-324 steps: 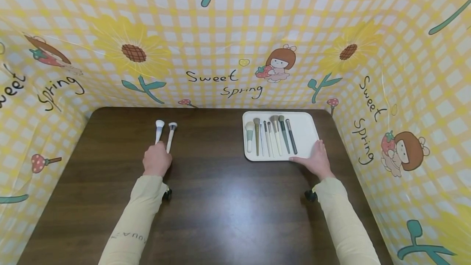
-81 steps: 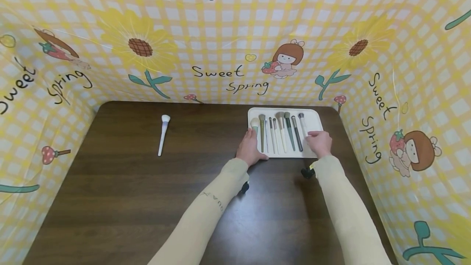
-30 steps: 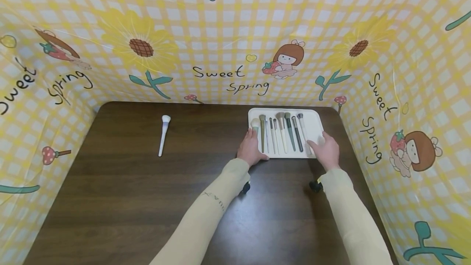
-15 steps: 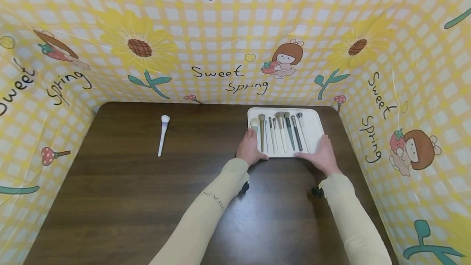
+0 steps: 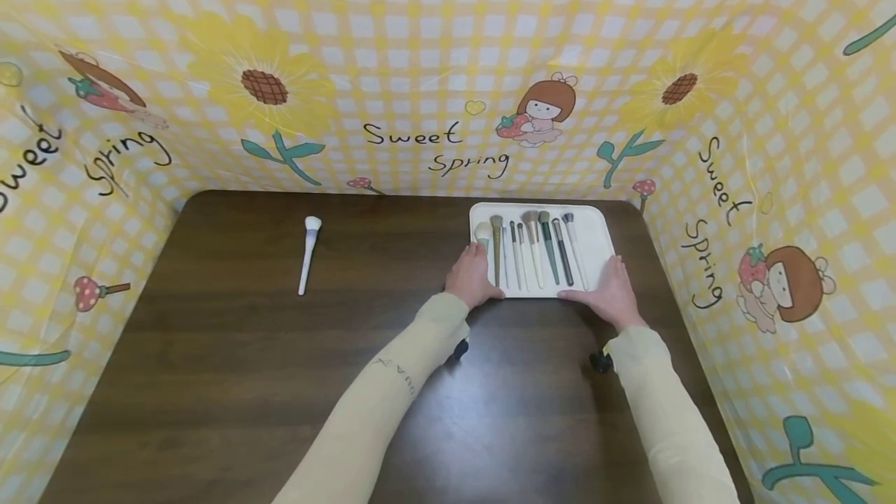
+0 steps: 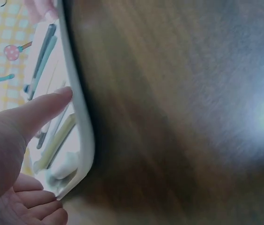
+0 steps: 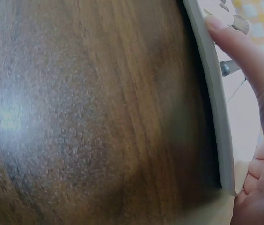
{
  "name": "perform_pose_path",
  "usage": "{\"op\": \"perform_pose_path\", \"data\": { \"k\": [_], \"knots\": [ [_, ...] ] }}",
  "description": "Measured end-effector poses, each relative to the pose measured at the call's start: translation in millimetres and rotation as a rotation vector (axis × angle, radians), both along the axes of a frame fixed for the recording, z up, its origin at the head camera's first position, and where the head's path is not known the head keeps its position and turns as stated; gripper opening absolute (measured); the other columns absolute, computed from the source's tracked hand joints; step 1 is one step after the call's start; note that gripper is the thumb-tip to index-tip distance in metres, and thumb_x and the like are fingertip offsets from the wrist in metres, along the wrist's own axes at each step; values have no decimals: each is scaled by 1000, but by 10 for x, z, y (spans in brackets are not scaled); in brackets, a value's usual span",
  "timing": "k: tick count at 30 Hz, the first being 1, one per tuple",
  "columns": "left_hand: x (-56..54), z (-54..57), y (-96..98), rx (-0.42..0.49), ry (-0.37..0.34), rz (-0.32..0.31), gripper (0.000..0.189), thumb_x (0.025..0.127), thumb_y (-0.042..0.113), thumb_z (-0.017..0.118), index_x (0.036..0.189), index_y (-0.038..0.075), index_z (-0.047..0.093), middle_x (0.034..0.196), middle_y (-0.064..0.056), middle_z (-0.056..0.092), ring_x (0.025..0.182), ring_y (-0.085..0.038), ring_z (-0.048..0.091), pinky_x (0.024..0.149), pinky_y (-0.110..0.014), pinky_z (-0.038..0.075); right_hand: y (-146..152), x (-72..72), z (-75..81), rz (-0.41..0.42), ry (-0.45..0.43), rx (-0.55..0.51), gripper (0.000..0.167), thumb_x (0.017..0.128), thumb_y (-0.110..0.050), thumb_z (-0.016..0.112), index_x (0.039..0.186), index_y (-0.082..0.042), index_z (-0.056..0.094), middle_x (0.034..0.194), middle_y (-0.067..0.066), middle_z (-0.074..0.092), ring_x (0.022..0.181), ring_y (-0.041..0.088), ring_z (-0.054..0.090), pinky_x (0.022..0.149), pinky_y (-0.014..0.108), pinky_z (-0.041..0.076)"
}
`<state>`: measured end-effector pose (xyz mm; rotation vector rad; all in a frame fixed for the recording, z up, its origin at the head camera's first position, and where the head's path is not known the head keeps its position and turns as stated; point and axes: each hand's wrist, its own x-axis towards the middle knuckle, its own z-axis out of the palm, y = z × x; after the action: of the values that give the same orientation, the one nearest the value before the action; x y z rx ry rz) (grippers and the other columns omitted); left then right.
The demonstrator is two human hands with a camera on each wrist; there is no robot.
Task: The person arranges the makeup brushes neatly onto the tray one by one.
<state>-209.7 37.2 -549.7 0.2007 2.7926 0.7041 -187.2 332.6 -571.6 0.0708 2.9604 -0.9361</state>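
A white tray [image 5: 598,243] lies at the back right of the table, with several makeup brushes side by side in it. My left hand [image 5: 470,276] grips its front left corner: the thumb lies over the front rim and the fingers sit along the left side. At the front right corner my right hand [image 5: 610,294] holds the tray likewise, thumb on the front rim, fingers at the right side. The rightmost brush in the tray has a white handle [image 5: 579,255] and a dark head. Left of the tray, apart from both hands, lies a white makeup brush [image 5: 309,255].
The dark wooden table [image 5: 280,395] carries the tray and the lone brush. A yellow checked cloth wall [image 5: 413,61] rises behind and at both sides. The tray stands close to the back edge and the right-hand wall.
The right hand has let go of the white-handled brush in the tray and taken the tray's right corner. Earlier, two brushes lay at the left by the left hand; now one lies there.
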Motion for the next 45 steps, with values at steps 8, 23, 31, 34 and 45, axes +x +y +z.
{"op": "perform_pose_path", "data": {
  "k": [8,23,31,34,45],
  "knots": [
    [-96,76,-133,48,36,28,108,77,42,90,156,-2,31,161,-20,31,147,-30,32,110,-46,40,-8,5,6,0,12,-9,144,61,-53,95,152,19,10,155,44,14,144,53,19,116,58,21],
    [-178,234,-522,86,94,73,83,86,39,82,151,2,45,151,-17,48,138,-33,45,107,-49,41,3,36,3,-14,-39,-13,146,64,-54,94,154,17,2,158,42,3,148,52,8,118,57,15],
    [-175,338,-787,57,187,62,75,89,39,79,148,2,50,147,-17,52,134,-33,49,107,-46,42,13,7,-19,-16,10,-10,143,61,-52,96,153,17,10,153,41,22,140,50,28,115,57,25],
    [-168,369,-930,35,201,63,75,90,40,77,148,1,49,148,-18,52,135,-35,48,109,-47,40,16,1,-22,-14,3,-5,144,62,-53,95,153,17,9,154,42,20,141,51,26,115,58,25],
    [-158,368,-1734,10,191,215,73,92,40,74,148,0,47,149,-23,48,132,-44,47,105,-57,41,9,5,2,-17,-21,-8,146,62,-53,95,154,17,5,158,42,7,147,51,13,118,56,17]
  ]
}}
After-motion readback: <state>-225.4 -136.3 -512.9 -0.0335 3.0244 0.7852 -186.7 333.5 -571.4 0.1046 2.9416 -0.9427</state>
